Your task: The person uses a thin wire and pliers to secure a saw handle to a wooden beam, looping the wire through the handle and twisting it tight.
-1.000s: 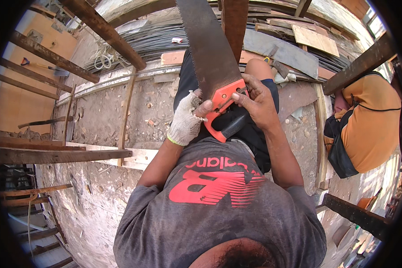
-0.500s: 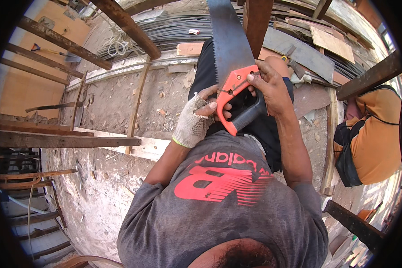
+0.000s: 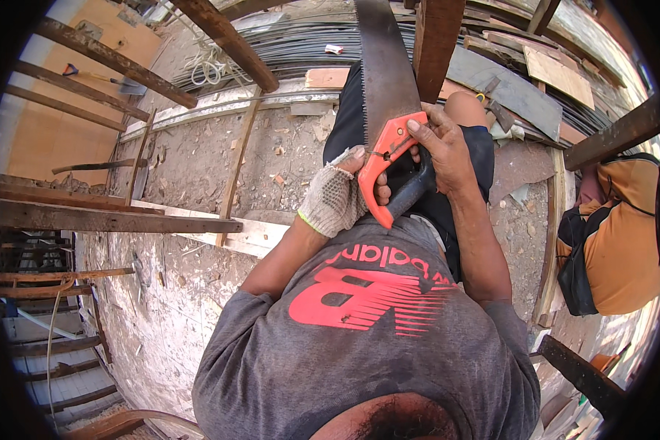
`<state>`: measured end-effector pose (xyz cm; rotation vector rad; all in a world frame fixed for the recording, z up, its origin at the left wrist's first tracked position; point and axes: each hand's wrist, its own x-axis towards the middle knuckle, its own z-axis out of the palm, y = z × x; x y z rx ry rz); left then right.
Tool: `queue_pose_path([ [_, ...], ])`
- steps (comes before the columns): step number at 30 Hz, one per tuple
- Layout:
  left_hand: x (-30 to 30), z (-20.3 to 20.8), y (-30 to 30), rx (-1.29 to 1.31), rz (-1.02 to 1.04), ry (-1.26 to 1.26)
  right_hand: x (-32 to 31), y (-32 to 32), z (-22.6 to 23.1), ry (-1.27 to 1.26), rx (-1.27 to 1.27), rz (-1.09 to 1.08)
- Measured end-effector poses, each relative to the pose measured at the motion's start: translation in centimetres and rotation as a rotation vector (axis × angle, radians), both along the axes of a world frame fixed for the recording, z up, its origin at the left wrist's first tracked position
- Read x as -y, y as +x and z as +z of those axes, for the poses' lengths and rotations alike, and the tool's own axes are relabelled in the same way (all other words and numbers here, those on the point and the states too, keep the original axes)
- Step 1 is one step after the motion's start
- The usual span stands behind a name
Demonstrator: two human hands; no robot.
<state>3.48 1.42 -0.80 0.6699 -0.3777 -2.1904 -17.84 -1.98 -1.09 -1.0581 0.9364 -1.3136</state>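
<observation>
A handsaw [image 3: 389, 77] with a wide toothed blade and an orange and black handle [image 3: 376, 174] is held up over my lap, blade pointing away. My left hand [image 3: 336, 192], in a pale knitted glove with bare fingertips, is closed around the left side of the handle. Its thumb lies near a thin, dark wire-like strand [image 3: 378, 155] that crosses the handle. My bare right hand [image 3: 449, 150] pinches the handle's upper right corner by the blade, thumb on top. Some fingers of both hands are hidden behind the handle.
Wooden posts [image 3: 438, 44] and slanting beams [image 3: 231, 48] stand around me. Long dark rods [image 3: 286, 51] and boards [image 3: 557, 77] lie ahead. At right is a person in orange clothing [image 3: 623, 242]. A shovel [image 3: 128, 86] lies far left; slatted openings sit lower left.
My left thumb has shifted up along the handle's edge, and the left fingers have wrapped closer. The saw has tilted slightly, its blade now looking browner. The whole view has shifted a little.
</observation>
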Motion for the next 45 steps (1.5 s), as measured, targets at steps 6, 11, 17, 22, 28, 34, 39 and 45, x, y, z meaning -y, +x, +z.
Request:
queue_pose_path([
  [6,-0.2,-0.6,-0.1,-0.078,-0.056,-0.072,0.1,-0.3,0.1,-0.062,-0.025,0.034],
  [11,-0.3,0.4,-1.8,0.040,-0.080,-0.232,1.4,0.3,-2.2,-0.137,-0.149,0.019],
  [17,-0.4,2.5,-3.1,0.233,-0.232,-0.523,0.6,1.2,-4.4,0.095,0.686,0.625],
  [22,-1.0,4.2,-4.1,0.453,-0.376,-0.637,-2.0,0.4,-7.2,0.045,0.902,0.848],
  [28,-1.9,4.7,-4.0,0.501,-0.359,-0.773,-3.1,0.7,-10.1,-0.066,0.918,0.865],
  [34,1.9,1.8,-2.7,0.749,0.678,-0.761,-3.7,0.0,-6.7,0.235,0.939,0.869],
  [39,5.5,-0.7,-1.0,0.354,0.390,-0.369,-3.4,-0.3,-7.1,0.332,0.952,0.974],
  [45,5.5,-2.8,-1.3,0.338,0.354,-0.294,-3.5,-1.2,-6.0,0.358,0.805,0.870],
])
